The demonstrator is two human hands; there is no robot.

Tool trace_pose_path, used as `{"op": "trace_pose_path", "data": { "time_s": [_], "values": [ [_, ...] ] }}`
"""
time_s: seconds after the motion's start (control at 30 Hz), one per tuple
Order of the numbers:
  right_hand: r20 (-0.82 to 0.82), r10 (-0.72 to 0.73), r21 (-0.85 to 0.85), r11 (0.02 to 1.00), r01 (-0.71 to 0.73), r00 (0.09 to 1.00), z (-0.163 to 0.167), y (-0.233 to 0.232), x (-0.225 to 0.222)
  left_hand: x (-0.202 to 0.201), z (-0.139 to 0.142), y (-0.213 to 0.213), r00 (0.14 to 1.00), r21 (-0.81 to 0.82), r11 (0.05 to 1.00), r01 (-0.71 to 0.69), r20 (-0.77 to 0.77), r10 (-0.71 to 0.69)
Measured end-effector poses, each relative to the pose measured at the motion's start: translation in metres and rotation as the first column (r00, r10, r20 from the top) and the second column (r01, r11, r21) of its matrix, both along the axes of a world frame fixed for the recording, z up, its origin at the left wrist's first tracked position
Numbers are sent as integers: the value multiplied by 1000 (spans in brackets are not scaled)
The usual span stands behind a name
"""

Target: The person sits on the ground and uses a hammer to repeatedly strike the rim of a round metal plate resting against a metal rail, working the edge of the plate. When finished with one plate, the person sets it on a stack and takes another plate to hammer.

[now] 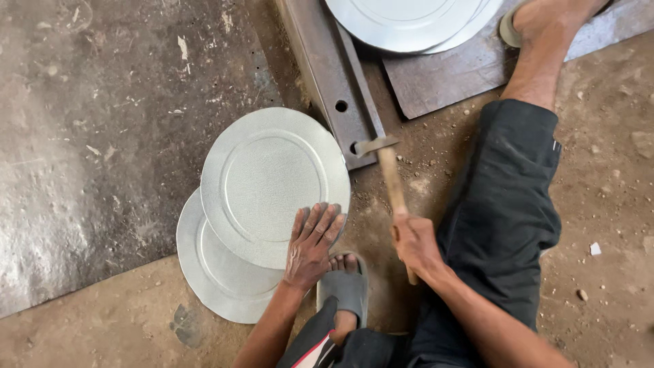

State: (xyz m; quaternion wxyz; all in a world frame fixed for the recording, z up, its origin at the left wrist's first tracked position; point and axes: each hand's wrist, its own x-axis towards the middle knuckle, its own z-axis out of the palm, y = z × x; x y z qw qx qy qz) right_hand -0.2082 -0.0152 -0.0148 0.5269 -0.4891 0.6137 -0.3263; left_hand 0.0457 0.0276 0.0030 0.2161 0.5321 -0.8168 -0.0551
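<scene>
Fingers (320, 225) of my left hand (310, 249) spread flat on the top metal plate (269, 180), a second beneath, right hand (415, 245) clenched round the hammer (390, 174) resting on the steel bar (334, 75); more plates (402, 20) wait beyond.

At centre frame we see the left hand (312, 245) flat on the top metal plate (272, 180), which overlaps a second plate (211, 272) on the floor (88, 136). The right hand (414, 244) grips a wooden-handled hammer (388, 170), its head by the steel bar (334, 82).
</scene>
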Motion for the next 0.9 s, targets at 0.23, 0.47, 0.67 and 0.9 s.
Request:
{"op": "trace_pose_path", "data": {
  "time_s": [0.23, 0.47, 0.67, 0.9],
  "values": [
    [349, -187, 481, 876, -4, 918, 5, 4, 6, 2, 1, 0, 994, 45, 999, 23, -109, -17],
    [249, -135, 452, 892, 8, 959, 14, 3, 6, 6, 0, 1, 999, 87, 996, -10, 36, 6],
    [254, -93, 620, 780, -88, 963, 19, -12, 0, -2, 4, -2, 989, 96, 995, 14, -150, 1],
    [25, -49, 291, 956, 39, 998, 37, -5, 10, -46, -3, -42, 945, 134, 948, -288, -120, 304]
  ]
}}
